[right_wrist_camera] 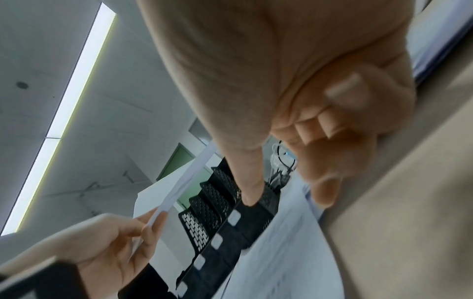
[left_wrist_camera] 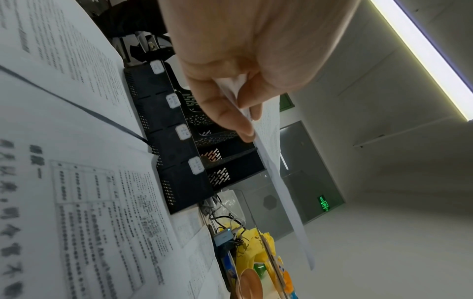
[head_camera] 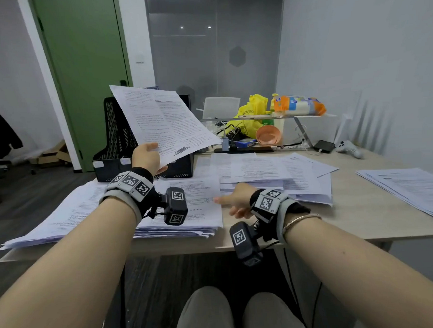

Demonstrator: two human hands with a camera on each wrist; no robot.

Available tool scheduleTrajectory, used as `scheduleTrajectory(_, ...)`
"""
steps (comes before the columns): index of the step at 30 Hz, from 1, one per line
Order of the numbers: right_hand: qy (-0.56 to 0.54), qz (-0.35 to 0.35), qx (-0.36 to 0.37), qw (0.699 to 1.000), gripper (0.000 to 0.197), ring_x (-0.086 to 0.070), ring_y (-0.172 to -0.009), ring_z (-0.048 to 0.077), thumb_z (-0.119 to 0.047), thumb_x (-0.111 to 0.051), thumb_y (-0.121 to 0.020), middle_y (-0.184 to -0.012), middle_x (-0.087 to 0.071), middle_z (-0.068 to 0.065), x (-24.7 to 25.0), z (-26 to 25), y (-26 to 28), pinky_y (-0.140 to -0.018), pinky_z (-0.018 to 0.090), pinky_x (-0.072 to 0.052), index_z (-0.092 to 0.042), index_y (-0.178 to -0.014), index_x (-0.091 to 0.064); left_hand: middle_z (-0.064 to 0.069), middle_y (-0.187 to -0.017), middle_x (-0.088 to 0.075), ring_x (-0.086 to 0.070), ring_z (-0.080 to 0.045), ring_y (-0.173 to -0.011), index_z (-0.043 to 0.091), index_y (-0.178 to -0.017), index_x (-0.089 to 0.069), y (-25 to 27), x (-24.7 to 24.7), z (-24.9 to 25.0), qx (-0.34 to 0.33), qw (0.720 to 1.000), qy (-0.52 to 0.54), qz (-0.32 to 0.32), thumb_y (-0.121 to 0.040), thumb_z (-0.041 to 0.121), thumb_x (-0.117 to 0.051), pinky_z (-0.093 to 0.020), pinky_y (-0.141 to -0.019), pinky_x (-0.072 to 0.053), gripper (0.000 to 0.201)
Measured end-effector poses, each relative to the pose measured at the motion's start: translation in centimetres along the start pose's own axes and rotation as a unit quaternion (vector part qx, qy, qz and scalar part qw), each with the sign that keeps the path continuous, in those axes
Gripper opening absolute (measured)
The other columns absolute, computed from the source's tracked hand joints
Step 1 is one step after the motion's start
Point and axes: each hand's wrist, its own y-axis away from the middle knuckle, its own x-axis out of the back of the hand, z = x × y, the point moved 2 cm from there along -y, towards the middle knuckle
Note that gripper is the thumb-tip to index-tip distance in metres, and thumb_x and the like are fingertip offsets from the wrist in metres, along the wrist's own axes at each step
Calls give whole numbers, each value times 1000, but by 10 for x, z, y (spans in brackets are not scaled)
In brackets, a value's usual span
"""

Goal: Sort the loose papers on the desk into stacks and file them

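A thick stack of printed papers (head_camera: 71, 214) is laid on the desk (head_camera: 362, 222) at far left, near the front edge. Behind it a black mesh file organizer (head_camera: 115, 143) is stood, w/ labelled compartments. A printed sheet (head_camera: 162, 119) is held up, tilted, in front of the organizer; its lower corner is pinched btwn thumb and fingers of the left hand (head_camera: 147, 158). The right hand (head_camera: 237, 200) is kept above the desk btwn the stacks, nothing gripped, index finger extended, other fingers loosely curled. Loose overlapped papers (head_camera: 273, 176) are spread at centre-right; another paper stack (head_camera: 407, 187) is set at far right. A pink bowl (head_camera: 268, 134) is seen under a clear shelf riser (head_camera: 278, 117).
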Motion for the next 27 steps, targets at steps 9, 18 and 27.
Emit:
scheduleTrajectory(9,-19,117,-38,992,58,-57,-55,18,-40,-64,-86,-100,-68,11,113,29,-20,-46,22,-41,1,-124,-49,-12,-140,-44,-57,-36,-112,10,-133,-47,-26,-56,10,0,1000,-5,-26,-92,-9,-33,-24,-55,-49,47)
scheduleTrajectory(18,38,167,-115,979,44,-55,-74,22,-33,-68,-85,-102,-64,12,170,76,-61,-60,28,-43,0,-111,-58,-10,-139,-44,-52,-22,-96,10,-134,-46,-52,-111,3,6,999,13,-34,-93,-8,-36,-21,-56,-48,46)
scheduleTrajectory(27,-8,186,-128,974,41,-56,-84,28,-36,-68,-84,-106,-65,17,168,110,-110,-75,35,-46,2,-94,-59,-11,-141,-43,-52,-27,-111,10,-134,-45,-59,-141,-16,28,999,18,-35,-93,-9,-26,-32,-70,-52,48)
